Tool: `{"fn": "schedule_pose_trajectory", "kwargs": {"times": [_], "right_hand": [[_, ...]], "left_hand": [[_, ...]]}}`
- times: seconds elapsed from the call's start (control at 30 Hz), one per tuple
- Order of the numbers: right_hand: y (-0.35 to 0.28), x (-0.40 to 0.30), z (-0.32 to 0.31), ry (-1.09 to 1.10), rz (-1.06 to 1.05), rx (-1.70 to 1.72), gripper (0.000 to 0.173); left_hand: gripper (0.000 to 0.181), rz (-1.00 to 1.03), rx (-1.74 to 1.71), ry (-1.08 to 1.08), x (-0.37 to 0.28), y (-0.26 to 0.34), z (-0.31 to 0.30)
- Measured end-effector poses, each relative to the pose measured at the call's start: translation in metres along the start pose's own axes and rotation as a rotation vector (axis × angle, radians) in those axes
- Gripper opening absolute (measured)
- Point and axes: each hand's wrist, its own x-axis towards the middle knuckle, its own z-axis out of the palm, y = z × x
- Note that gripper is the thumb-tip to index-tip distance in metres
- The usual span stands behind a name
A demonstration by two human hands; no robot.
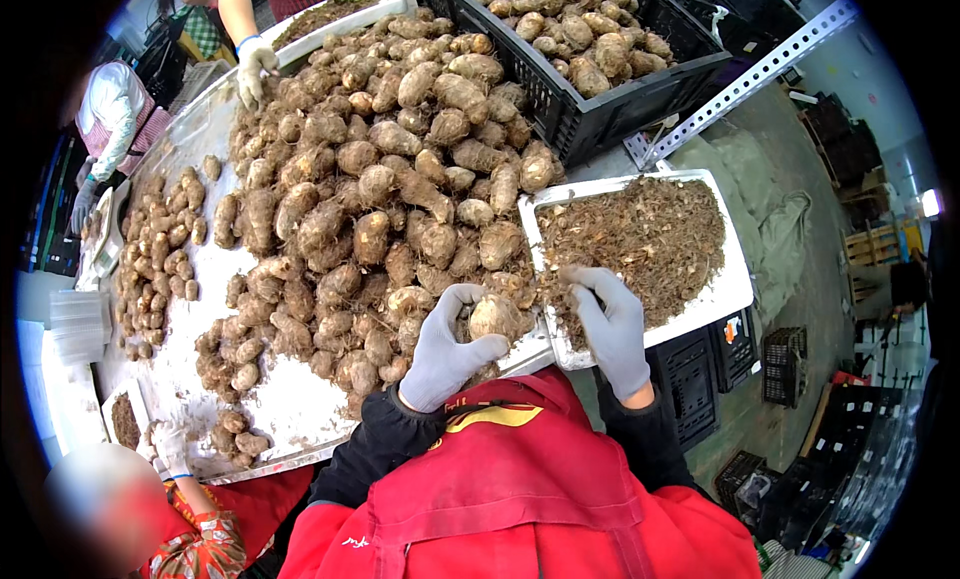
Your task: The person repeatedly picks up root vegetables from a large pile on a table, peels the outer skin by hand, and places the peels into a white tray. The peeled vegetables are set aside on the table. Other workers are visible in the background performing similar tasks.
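Observation:
My left hand (454, 348), in a grey glove, is closed around a hairy brown taro corm (496, 318), its pale end turned up, just above the near edge of the pile. To the right, my right hand (611, 325), gloved alike, hovers at the left rim of a white tray (739, 279) filled with brown fibrous peelings (637, 234). Its fingertips are bent and blurred against the peelings, so whether they pinch anything is unclear. A large heap of taro corms (375, 181) covers the metal table (289, 399) in front of me.
Behind the heap stands a black plastic crate (592, 125) of taro, beside a perforated metal post (750, 76). Smaller corms (157, 256) lie at left. Co-workers' gloved hands are at the far edge (256, 69), far left (82, 204) and near left (171, 448). Black crates (686, 384) stand below the tray.

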Motion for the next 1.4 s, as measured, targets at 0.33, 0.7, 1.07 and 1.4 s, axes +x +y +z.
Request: {"fn": "schedule_pose_trajectory", "kwargs": {"times": [0.33,0.7,1.07,1.4], "right_hand": [[-0.042,-0.005,0.040,-0.270,-0.054,0.026,0.025],[0.013,0.004,0.012,-0.216,0.106,-0.142,0.027],[-0.002,0.003,0.057,-0.360,-0.046,-0.116,0.024],[0.000,0.001,0.044,-0.266,-0.025,0.035,0.026]], "left_hand": [[0.045,0.469,0.716,0.068,0.001,0.010,-0.015],[0.039,0.572,-0.620,0.481,-0.005,0.097,-0.325],[0.041,0.318,1.510,0.506,0.074,0.034,-0.118],[0.036,0.264,0.260,0.339,0.066,0.036,-0.128]]}}
